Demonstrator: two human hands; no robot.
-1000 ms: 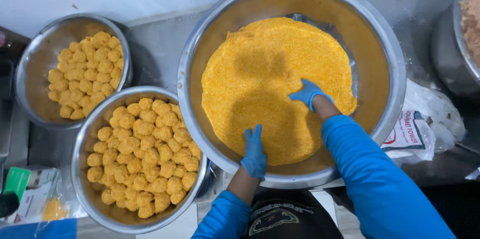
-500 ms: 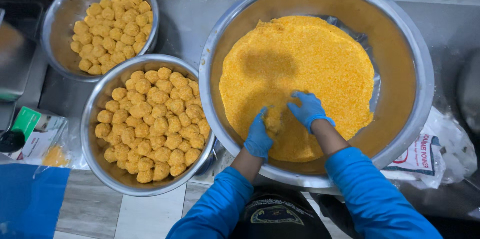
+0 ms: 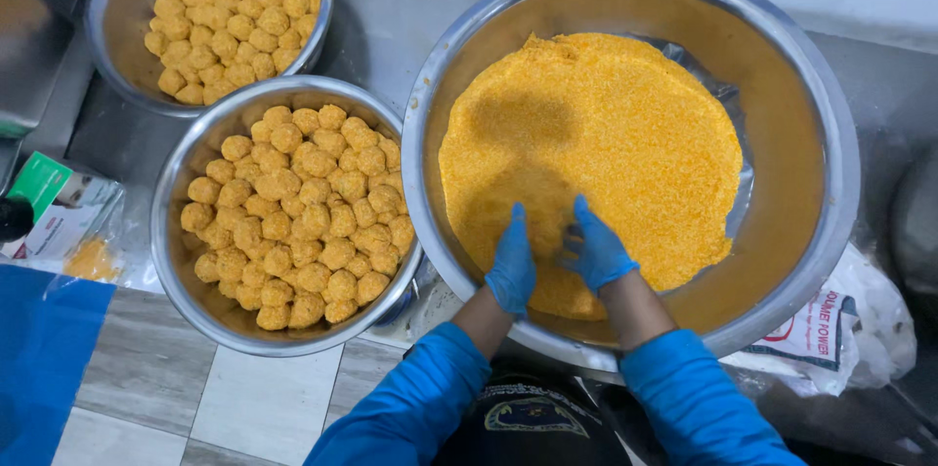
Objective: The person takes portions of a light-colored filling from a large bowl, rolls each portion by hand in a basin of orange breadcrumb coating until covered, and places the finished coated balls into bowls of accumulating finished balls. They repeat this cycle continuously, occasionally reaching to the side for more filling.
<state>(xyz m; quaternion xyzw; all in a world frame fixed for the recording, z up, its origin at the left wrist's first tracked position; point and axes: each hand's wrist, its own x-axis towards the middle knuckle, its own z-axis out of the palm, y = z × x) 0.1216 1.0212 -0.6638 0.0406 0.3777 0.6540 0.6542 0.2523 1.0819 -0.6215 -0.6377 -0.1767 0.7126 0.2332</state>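
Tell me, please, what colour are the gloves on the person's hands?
Blue, on both the left hand and right hand, seen in the head view.

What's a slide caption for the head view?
Gloved left hand and right hand gather orange crumbs in a steel bowl.

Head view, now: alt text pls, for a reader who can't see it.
Two blue-gloved hands, left hand and right hand, press together in orange crumbly mix inside a large steel bowl. Beside it, two smaller steel bowls hold round orange balls.
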